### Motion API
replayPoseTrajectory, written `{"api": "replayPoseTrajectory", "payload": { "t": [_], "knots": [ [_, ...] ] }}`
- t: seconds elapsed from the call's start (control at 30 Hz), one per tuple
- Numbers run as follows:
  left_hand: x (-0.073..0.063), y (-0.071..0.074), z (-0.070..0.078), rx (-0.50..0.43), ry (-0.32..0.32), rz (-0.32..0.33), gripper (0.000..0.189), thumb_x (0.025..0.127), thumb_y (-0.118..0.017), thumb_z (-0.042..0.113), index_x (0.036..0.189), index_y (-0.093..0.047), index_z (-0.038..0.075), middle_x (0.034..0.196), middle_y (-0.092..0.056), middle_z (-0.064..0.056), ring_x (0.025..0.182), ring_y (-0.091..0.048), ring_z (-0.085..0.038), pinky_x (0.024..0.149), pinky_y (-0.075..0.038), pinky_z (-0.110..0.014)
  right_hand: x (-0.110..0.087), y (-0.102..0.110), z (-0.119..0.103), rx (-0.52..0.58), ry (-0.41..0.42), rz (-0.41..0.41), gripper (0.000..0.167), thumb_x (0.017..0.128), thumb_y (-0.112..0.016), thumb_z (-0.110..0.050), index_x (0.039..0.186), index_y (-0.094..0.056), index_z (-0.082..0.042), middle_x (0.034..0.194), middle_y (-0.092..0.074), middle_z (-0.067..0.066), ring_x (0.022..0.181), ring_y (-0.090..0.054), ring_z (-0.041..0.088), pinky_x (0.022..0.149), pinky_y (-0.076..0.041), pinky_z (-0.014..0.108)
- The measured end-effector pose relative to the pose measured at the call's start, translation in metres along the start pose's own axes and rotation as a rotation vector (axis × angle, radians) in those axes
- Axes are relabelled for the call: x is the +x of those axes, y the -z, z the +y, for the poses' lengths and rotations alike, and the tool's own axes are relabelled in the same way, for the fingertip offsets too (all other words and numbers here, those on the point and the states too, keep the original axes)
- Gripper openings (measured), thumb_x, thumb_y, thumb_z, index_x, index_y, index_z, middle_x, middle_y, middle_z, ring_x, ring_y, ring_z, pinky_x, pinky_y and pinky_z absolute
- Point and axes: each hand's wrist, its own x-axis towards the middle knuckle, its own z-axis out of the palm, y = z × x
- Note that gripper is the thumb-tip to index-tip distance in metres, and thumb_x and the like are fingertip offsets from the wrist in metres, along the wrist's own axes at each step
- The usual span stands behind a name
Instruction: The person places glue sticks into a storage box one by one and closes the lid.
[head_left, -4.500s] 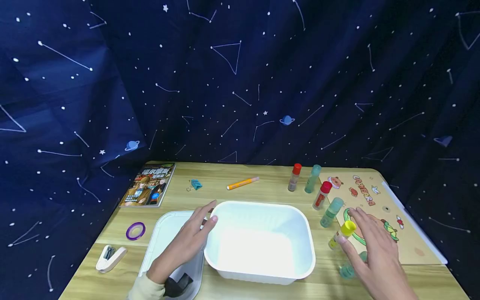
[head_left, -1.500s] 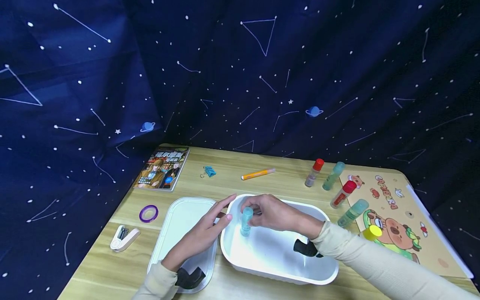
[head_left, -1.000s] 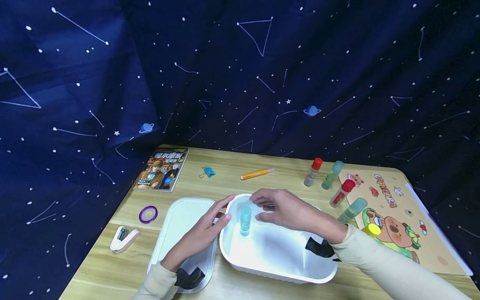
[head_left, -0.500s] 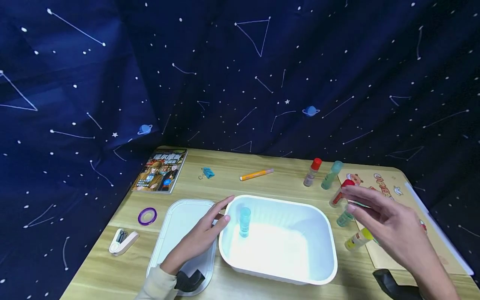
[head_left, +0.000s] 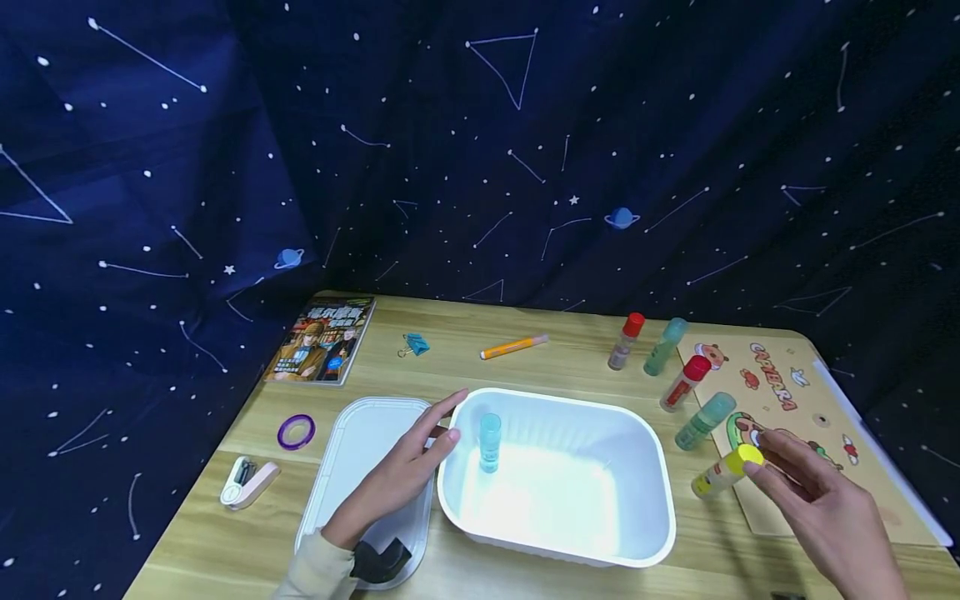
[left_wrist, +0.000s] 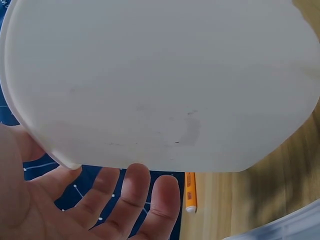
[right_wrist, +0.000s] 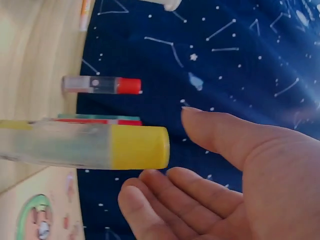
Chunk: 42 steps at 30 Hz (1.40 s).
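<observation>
My right hand (head_left: 832,504) is at the small yellow-capped bottle (head_left: 723,471), thumb and fingers on either side of its cap. In the right wrist view, gaps show between the yellow cap (right_wrist: 140,147) and the thumb and fingers. My left hand (head_left: 405,467) touches the left rim of the white plastic tub (head_left: 652,500) with relaxed fingers; the left wrist view shows fingertips (left_wrist: 136,177) against its edge. Inside the tub, near its left end, a teal bottle (head_left: 490,443) stands upright.
Right of the tub stand more bottles: a teal one (head_left: 705,422), a red-capped one (head_left: 686,383), another teal (head_left: 665,347) and another red-capped (head_left: 626,342). A white lid (head_left: 360,450), tape roll (head_left: 296,432), stapler (head_left: 247,483), book (head_left: 321,342), binder clip (head_left: 414,344), orange marker (head_left: 513,347) and capybara folder (head_left: 780,379) lie around.
The right hand placed a teal bottle in the tub, let go, and moved back right to the yellow-capped bottle. The left hand stays at the tub's rim.
</observation>
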Motion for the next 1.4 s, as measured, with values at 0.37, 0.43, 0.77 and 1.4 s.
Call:
{"api": "replayPoseTrajectory", "payload": {
  "t": [0.37, 0.43, 0.77, 1.4],
  "knots": [
    [0.0, 0.0, -0.001, -0.001, -0.005, -0.004, 0.052, 0.112, -0.042, 0.035, 0.163, -0.029, 0.035, 0.165, -0.036, -0.006, 0.134, -0.054, -0.035, 0.1, -0.049, -0.047, 0.009, -0.019, 0.009, -0.071, -0.087, -0.032, 0.066, 0.096, -0.075, -0.035, 0.142, -0.055, 0.009, 0.135, -0.059, 0.038, 0.089, -0.077, 0.021, 0.061, -0.047, 0.007],
    [0.0, 0.0, -0.001, -0.003, -0.002, -0.002, 0.052, 0.112, -0.042, 0.036, 0.163, -0.029, 0.035, 0.165, -0.036, -0.006, 0.134, -0.054, -0.035, 0.1, -0.049, -0.046, 0.01, -0.02, 0.008, -0.08, -0.089, -0.023, 0.063, 0.096, -0.076, -0.032, 0.139, -0.057, 0.01, 0.132, -0.062, 0.036, 0.085, -0.076, 0.017, 0.06, -0.048, 0.008],
    [-0.001, -0.001, 0.0, -0.008, 0.004, -0.002, 0.053, 0.112, -0.043, 0.038, 0.163, -0.03, 0.035, 0.164, -0.037, -0.005, 0.133, -0.054, -0.033, 0.1, -0.049, -0.046, 0.004, 0.008, -0.036, -0.109, 0.006, 0.061, 0.059, 0.101, -0.069, -0.031, 0.138, -0.056, 0.013, 0.127, -0.062, 0.04, 0.101, -0.069, 0.053, 0.055, -0.044, 0.006],
    [-0.002, -0.001, 0.0, -0.008, 0.022, 0.036, 0.05, 0.111, -0.045, 0.04, 0.159, -0.032, 0.045, 0.163, -0.039, 0.003, 0.132, -0.056, -0.026, 0.103, -0.049, -0.049, 0.002, 0.0, -0.2, 0.111, 0.578, -0.534, 0.037, 0.092, -0.08, -0.029, 0.126, -0.072, -0.016, 0.12, -0.074, 0.004, 0.103, -0.075, 0.016, 0.083, -0.061, 0.028]
  ]
}}
